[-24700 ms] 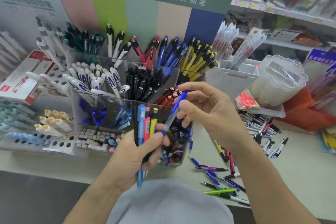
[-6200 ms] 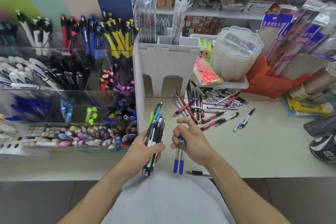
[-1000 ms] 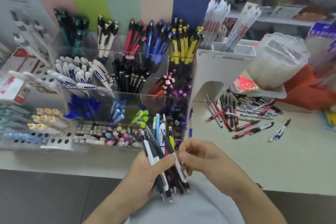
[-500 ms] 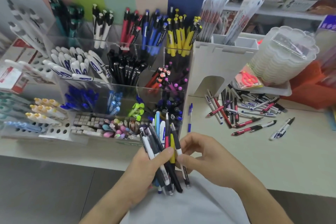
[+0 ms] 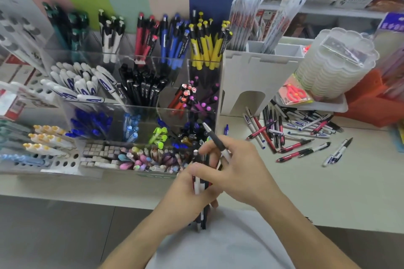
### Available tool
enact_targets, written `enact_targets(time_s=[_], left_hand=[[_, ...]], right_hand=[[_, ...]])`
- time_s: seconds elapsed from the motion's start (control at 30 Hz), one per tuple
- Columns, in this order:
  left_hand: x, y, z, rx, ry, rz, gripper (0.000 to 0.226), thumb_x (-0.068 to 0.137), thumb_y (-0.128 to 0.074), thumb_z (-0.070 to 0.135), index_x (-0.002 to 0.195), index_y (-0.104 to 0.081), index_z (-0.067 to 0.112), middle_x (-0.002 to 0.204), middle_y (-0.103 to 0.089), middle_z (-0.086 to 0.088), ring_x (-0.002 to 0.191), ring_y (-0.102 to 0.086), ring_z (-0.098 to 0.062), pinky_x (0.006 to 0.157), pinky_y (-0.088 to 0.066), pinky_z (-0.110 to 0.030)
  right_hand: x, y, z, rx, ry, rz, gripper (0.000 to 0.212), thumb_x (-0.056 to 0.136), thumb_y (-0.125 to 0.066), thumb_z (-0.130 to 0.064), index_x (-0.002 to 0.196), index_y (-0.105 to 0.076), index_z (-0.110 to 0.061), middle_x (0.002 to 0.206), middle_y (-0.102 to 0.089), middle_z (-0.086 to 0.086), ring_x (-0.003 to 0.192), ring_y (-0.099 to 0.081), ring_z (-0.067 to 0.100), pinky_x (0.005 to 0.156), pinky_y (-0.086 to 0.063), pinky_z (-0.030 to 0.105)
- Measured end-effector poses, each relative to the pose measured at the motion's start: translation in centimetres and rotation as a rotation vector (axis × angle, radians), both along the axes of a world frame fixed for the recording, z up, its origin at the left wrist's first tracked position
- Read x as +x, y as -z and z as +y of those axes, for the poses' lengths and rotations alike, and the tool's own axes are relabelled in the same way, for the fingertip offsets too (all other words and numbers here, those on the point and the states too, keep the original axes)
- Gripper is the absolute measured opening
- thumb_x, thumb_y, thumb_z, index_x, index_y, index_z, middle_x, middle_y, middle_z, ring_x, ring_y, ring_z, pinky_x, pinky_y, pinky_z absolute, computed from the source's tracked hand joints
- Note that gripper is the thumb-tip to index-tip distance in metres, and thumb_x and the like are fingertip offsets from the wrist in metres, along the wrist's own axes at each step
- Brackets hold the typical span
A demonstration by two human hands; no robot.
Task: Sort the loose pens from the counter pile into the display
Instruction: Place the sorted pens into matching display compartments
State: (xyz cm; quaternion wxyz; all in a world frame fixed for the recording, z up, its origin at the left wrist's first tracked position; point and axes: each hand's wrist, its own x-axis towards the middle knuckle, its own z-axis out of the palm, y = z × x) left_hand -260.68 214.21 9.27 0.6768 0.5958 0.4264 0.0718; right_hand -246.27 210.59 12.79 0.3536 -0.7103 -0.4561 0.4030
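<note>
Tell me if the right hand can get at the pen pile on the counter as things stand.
Probably yes for the path: the pen pile lies on open counter to the right, nothing between. But the right hand already holds a black pen, so its grip is taken.

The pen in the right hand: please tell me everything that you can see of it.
The pen is slim, with a dark, rubbery-looking grip section, a pale metal-like tip and a white barrel lower down. The right hand pinches it between its fingers, so the rest of the barrel is hidden. It tilts with its tip up and to the left, in front of the clear display, just above the bundle of pens that the left hand grips.
</note>
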Motion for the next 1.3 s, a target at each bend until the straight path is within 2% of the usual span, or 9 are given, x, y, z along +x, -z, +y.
enact_targets(time_s=[0.13,0.4,0.5,0.63,0.8,0.97,1.07,1.17,1.3], left_hand=[[0.5,0.0,-0.1,0.021,-0.013,-0.021,0.021,0.09,-0.067,0.004,0.099,-0.053,0.018,0.083,-0.065,-0.009,0.054,-0.062,-0.007,0.053,-0.046,-0.017],[-0.2,0.4,0.8,-0.258,-0.098,-0.236,0.086,0.068,-0.079,0.066,0.108,-0.051,-0.006,0.076,-0.063,-0.013,0.058,-0.056,-0.027,0.052,-0.049,-0.033],[-0.2,0.7,0.7,-0.398,-0.189,-0.269,0.066,0.09,-0.059,0.058,0.103,-0.055,-0.006,0.071,-0.064,-0.015,0.052,-0.055,-0.024,0.047,-0.046,-0.03],[0.1,0.9,0.5,-0.382,-0.201,-0.308,0.045,0.091,-0.055,0.039,0.113,-0.055,0.0,0.075,-0.064,-0.016,0.056,-0.057,-0.025,0.049,-0.049,-0.032],[0.4,0.4,0.1,-0.25,-0.136,-0.292,0.047,0.086,-0.053,0.045,0.13,-0.05,0.03,0.075,-0.064,-0.011,0.059,-0.062,-0.023,0.053,-0.054,-0.031],[0.3,0.3,0.0,-0.215,-0.138,-0.314,0.045,0.089,-0.049,0.045,0.132,-0.046,0.033,0.069,-0.056,-0.004,0.054,-0.056,-0.019,0.047,-0.048,-0.028],[0.3,0.4,-0.1,-0.224,-0.174,-0.282,0.043,0.089,-0.054,0.048,0.129,-0.05,0.032,0.072,-0.062,-0.003,0.059,-0.057,-0.019,0.051,-0.05,-0.03],[-0.1,1.3,-0.1,-0.169,-0.245,-0.166,0.05,0.08,-0.067,0.066,0.119,-0.061,0.037,0.085,-0.071,-0.002,0.077,-0.065,-0.022,0.076,-0.055,-0.041],[-0.2,1.4,0.0,-0.308,-0.329,-0.231,0.06,0.072,-0.084,0.048,0.097,-0.054,0.003,0.066,-0.056,-0.015,0.055,-0.049,-0.027,0.057,-0.046,-0.038]], right_hand=[[0.0,-0.2,0.8,-0.032,-0.07,-0.191,0.02,0.079,-0.08,-0.039,0.089,-0.065,-0.03,0.071,-0.063,-0.004,0.062,-0.057,0.007,0.055,-0.043,0.017],[3.1,0.1,0.2,-0.095,0.13,0.604,0.021,0.102,-0.056,-0.02,0.111,-0.053,-0.002,0.056,-0.044,-0.001,0.04,-0.024,0.008,0.042,-0.018,0.024],[3.8,0.0,-0.3,-0.031,0.262,0.574,0.015,0.104,-0.05,-0.021,0.111,-0.06,-0.012,0.075,-0.055,0.003,0.043,-0.027,0.009,0.042,-0.02,0.024],[2.6,0.3,-1.2,-0.012,0.188,0.487,0.01,0.101,-0.059,-0.019,0.109,-0.064,-0.016,0.057,-0.047,-0.015,0.05,-0.044,0.005,0.048,-0.042,0.018],[1.1,1.5,-1.4,0.051,0.101,0.29,0.016,0.09,-0.074,-0.029,0.102,-0.069,-0.038,0.085,-0.066,0.016,0.073,-0.061,0.043,0.071,-0.057,0.057],[1.0,1.6,-1.8,0.078,0.026,0.196,0.029,0.091,-0.075,-0.023,0.109,-0.063,-0.043,0.084,-0.07,-0.005,0.06,-0.06,0.01,0.064,-0.055,0.025],[1.3,1.6,-1.8,0.024,0.035,0.24,0.024,0.09,-0.075,-0.024,0.107,-0.062,-0.035,0.087,-0.071,-0.002,0.065,-0.067,0.014,0.065,-0.056,0.027],[2.4,1.6,-2.1,-0.045,0.101,0.472,0.012,0.095,-0.067,-0.013,0.099,-0.056,-0.014,0.067,-0.055,-0.006,0.049,-0.049,0.008,0.048,-0.041,0.02],[4.9,1.0,-2.4,-0.032,0.279,0.851,0.014,0.087,-0.062,-0.009,0.093,-0.05,-0.008,0.07,-0.034,0.009,0.044,-0.027,0.009,0.039,-0.028,0.019]])
